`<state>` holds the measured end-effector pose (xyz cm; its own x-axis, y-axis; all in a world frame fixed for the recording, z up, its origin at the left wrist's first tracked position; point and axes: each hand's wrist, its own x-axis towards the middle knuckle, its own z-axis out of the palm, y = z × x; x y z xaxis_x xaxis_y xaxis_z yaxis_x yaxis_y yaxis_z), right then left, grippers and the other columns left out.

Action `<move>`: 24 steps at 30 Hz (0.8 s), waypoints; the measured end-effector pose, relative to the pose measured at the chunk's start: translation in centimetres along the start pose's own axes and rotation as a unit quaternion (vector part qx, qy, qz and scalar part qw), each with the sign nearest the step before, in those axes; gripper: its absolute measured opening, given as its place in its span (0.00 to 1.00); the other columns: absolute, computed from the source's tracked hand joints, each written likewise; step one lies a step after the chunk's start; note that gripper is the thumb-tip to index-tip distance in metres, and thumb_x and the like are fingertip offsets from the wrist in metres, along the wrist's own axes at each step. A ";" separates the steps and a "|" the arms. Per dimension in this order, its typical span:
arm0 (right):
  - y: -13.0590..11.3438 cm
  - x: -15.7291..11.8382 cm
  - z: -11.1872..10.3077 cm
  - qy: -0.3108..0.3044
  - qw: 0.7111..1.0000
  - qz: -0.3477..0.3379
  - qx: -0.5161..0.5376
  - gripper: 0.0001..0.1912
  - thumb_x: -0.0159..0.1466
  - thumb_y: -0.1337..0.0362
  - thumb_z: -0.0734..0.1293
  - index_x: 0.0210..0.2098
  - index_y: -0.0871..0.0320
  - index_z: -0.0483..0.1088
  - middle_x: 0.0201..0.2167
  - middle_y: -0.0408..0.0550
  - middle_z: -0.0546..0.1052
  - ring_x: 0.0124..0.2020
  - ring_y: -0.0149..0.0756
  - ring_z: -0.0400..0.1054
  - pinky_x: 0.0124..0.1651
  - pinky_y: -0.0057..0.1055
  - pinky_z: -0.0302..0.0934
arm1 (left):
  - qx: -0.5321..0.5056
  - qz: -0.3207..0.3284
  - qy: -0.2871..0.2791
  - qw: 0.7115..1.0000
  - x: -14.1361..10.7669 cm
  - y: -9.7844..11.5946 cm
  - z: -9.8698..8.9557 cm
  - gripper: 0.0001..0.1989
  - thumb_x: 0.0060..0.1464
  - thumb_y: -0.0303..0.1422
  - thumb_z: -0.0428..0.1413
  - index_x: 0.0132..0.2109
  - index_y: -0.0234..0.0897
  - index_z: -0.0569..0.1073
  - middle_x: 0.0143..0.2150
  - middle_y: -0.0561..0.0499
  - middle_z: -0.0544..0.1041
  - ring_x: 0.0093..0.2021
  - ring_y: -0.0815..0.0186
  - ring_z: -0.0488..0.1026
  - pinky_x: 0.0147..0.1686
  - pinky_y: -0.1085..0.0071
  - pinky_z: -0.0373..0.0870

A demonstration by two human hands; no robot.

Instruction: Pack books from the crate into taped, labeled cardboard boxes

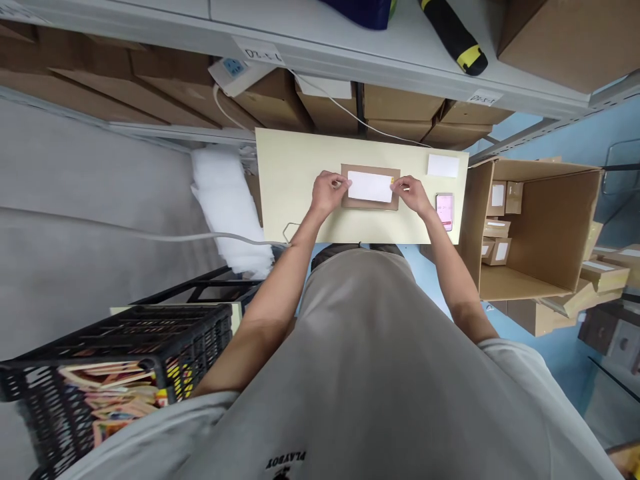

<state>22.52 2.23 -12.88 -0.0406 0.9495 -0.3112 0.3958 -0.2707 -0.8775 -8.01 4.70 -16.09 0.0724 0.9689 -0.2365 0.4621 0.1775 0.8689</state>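
Observation:
On the cream table (300, 180) lies a flat brown cardboard box (370, 205). A white label (370, 187) with a small yellow mark at one corner sits over the top of the box; whether it is stuck down I cannot tell. My left hand (329, 192) pinches the label's left edge between thumb and finger. At the opposite edge, beside the yellow mark, my right hand (413, 193) has its thumb and fingertips closed on the label. Both hands are just above the box's ends.
A phone (445, 211) and a stack of white labels (443, 166) lie on the table's right side. A big open carton (540, 227) holding small boxes stands to the right. Black crates (195, 347) and white wrapping (227, 207) are at left. Behind runs a shelf (350, 47) with a cutter (455, 37).

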 end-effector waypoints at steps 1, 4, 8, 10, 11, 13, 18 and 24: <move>0.5 0.3 0.2 -0.003 1.000 0.004 -0.003 0.16 0.67 0.49 0.78 0.35 0.54 0.79 0.44 0.51 0.82 0.45 0.43 0.76 0.60 0.48 0.74 | 0.006 0.002 0.013 1.000 0.2 -0.6 0.4 0.05 0.62 0.36 0.69 0.39 0.40 0.84 0.49 0.44 0.83 0.53 0.54 0.80 0.60 0.53 0.79; 2.0 0.9 0.7 0.003 1.000 0.020 -0.008 0.15 0.68 0.49 0.77 0.35 0.54 0.79 0.46 0.52 0.82 0.46 0.44 0.76 0.60 0.48 0.74 | 0.012 -0.003 0.043 0.999 0.3 -2.0 1.4 0.04 0.61 0.36 0.71 0.39 0.42 0.85 0.60 0.43 0.80 0.65 0.48 0.77 0.66 0.47 0.77; 3.6 1.1 1.0 0.017 0.999 0.022 -0.017 0.18 0.69 0.46 0.77 0.36 0.53 0.78 0.47 0.52 0.82 0.46 0.45 0.76 0.59 0.48 0.75 | 0.005 -0.010 0.040 0.999 0.2 -2.9 2.1 0.04 0.62 0.35 0.71 0.42 0.43 0.85 0.69 0.41 0.76 0.71 0.46 0.75 0.69 0.45 0.76; 4.2 1.1 1.1 0.020 0.999 0.018 -0.022 0.19 0.69 0.44 0.76 0.36 0.53 0.78 0.47 0.52 0.83 0.45 0.44 0.75 0.60 0.48 0.75 | 0.001 -0.012 0.030 0.999 0.3 -3.1 2.3 0.04 0.63 0.35 0.71 0.42 0.42 0.86 0.70 0.40 0.76 0.72 0.46 0.75 0.68 0.48 0.77; 4.4 1.1 1.1 0.021 0.999 0.018 -0.025 0.19 0.69 0.44 0.76 0.36 0.53 0.78 0.47 0.52 0.83 0.45 0.44 0.75 0.60 0.48 0.75 | -0.001 -0.014 0.025 1.000 0.3 -3.2 2.4 0.04 0.63 0.35 0.71 0.43 0.42 0.86 0.70 0.40 0.76 0.72 0.46 0.75 0.68 0.48 0.78; 4.8 1.0 1.2 0.026 0.999 0.024 -0.030 0.18 0.70 0.45 0.76 0.36 0.53 0.78 0.48 0.52 0.82 0.44 0.43 0.75 0.60 0.48 0.76 | -0.004 -0.017 0.020 1.000 0.5 -3.2 2.6 0.04 0.63 0.35 0.71 0.43 0.42 0.86 0.69 0.40 0.77 0.72 0.46 0.75 0.66 0.50 0.79; 5.2 0.8 1.7 0.033 0.998 0.034 -0.034 0.17 0.71 0.46 0.76 0.37 0.53 0.79 0.50 0.52 0.80 0.44 0.42 0.75 0.59 0.47 0.76 | -0.018 -0.038 0.031 0.999 0.6 -3.5 3.2 0.03 0.62 0.34 0.71 0.42 0.41 0.86 0.67 0.40 0.78 0.71 0.47 0.75 0.63 0.53 0.81; 5.2 0.7 2.0 0.045 0.998 0.026 -0.033 0.18 0.70 0.44 0.76 0.37 0.52 0.78 0.49 0.52 0.79 0.45 0.43 0.75 0.58 0.46 0.76 | -0.038 -0.040 0.040 0.998 0.1 -4.6 3.8 0.04 0.62 0.35 0.70 0.42 0.41 0.86 0.66 0.40 0.77 0.64 0.51 0.79 0.61 0.56 0.80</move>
<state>22.73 1.21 -18.42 0.0622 0.9455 -0.3198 0.4554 -0.3120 -0.8338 -6.74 3.37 -21.76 -0.0339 0.9611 -0.2742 0.3945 0.2649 0.8799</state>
